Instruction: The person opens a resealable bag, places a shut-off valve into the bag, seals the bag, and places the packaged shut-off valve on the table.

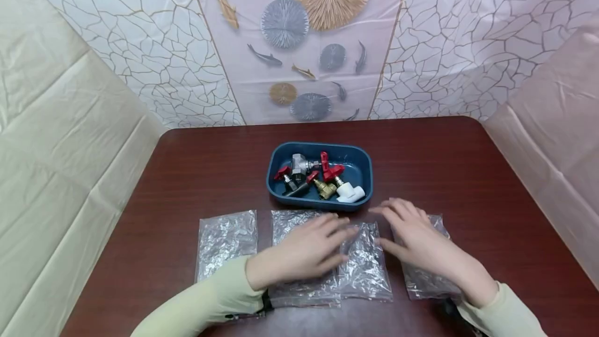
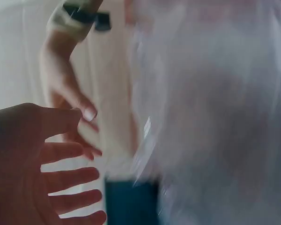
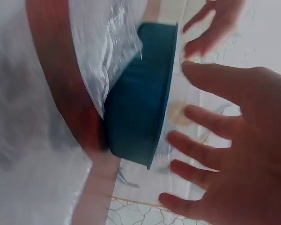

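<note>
My left hand (image 1: 306, 248) hovers above the second clear plastic bag (image 1: 304, 295) from the left, fingers spread and pointing right. Between my hands lies another clear bag (image 1: 366, 269). Over the inner edge of the rightmost bag (image 1: 428, 281) is my right hand (image 1: 418, 235), its fingers reaching toward the tray's near right corner. The left wrist view shows the left hand (image 2: 51, 168) with fingers apart, holding nothing. Likewise, the right wrist view has the right hand (image 3: 239, 145) spread beside the blue tray (image 3: 138, 98), with nothing in it.
Behind the bags stands the blue tray (image 1: 273, 191), holding a silver valve (image 1: 298, 165), a brass valve (image 1: 326, 190), a white plastic valve (image 1: 350, 192) and a dark one (image 1: 291, 185), with red handles. A further clear bag (image 1: 226, 241) lies at left on the brown table (image 1: 187, 170).
</note>
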A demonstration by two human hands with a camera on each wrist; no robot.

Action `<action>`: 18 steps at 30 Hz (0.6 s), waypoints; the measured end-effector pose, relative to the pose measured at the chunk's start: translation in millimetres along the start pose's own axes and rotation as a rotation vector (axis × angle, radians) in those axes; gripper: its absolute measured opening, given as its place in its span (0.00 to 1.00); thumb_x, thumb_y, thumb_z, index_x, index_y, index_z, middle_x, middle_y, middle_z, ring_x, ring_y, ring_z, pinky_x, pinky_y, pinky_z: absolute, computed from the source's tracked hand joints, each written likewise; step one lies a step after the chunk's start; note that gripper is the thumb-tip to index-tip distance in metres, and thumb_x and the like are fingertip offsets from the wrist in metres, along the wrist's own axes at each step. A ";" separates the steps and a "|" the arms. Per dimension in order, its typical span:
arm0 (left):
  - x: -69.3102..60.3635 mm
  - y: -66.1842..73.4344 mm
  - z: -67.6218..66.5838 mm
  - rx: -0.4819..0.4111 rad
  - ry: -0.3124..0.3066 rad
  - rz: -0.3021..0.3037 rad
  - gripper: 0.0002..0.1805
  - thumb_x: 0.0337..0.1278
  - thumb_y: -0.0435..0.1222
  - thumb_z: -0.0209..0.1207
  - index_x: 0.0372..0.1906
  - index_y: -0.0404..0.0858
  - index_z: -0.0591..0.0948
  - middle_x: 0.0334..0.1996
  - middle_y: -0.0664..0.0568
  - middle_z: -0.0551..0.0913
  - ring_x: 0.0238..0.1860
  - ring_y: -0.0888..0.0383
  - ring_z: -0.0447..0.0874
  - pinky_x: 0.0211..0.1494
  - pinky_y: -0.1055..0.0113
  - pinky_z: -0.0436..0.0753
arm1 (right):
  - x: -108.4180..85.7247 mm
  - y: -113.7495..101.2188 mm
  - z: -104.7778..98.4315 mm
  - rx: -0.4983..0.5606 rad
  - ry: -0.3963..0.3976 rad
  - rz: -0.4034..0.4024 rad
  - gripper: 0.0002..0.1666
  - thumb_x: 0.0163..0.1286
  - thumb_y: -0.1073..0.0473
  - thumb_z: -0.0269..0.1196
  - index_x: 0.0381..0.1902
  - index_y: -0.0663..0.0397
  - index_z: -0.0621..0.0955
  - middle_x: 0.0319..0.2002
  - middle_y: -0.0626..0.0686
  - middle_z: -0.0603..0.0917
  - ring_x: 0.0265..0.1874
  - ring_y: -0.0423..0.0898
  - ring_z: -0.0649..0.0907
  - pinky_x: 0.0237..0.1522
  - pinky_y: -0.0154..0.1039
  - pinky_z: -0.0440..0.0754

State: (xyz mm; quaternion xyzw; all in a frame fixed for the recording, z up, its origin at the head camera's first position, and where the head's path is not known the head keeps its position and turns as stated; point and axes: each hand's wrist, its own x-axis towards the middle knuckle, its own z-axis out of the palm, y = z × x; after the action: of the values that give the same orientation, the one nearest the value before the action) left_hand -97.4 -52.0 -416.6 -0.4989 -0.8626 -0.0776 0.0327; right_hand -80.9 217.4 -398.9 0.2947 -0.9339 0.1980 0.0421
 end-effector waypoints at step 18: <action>-1.4 39.3 35.7 0.184 -0.113 0.160 0.25 0.65 0.59 0.58 0.58 0.50 0.79 0.47 0.57 0.76 0.43 0.61 0.73 0.34 0.71 0.76 | -41.2 -19.0 40.8 0.010 -0.272 -0.089 0.28 0.55 0.43 0.76 0.51 0.43 0.80 0.49 0.42 0.74 0.48 0.44 0.77 0.47 0.50 0.80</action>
State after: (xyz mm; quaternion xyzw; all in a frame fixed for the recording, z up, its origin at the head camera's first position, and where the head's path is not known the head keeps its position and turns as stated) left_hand -61.9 -28.0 -448.0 -0.5646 -0.8239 0.0327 0.0359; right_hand -34.7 209.0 -437.8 0.3601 -0.9161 0.1587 -0.0776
